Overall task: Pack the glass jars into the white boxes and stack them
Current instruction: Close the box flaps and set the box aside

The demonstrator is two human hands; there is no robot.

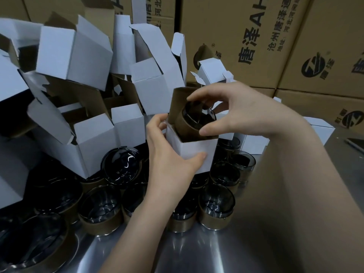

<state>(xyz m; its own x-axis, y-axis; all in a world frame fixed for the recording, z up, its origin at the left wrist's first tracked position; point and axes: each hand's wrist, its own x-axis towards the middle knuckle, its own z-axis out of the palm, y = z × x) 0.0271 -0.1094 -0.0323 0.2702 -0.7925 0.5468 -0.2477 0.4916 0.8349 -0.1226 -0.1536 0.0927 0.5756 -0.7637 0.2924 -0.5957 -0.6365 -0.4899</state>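
My left hand grips a small white box by its side, held above the table with its top flap open. My right hand pinches the rim of a dark glass jar wrapped in a brown cardboard sleeve. The jar sits partway inside the box opening, tilted. Several more dark glass jars with brown sleeves stand on the steel table below my hands.
A heap of open white boxes fills the left and back. Closed white boxes lie at the right behind my arm. Large brown printed cartons form a wall at the back. A flat dark object lies at the far right.
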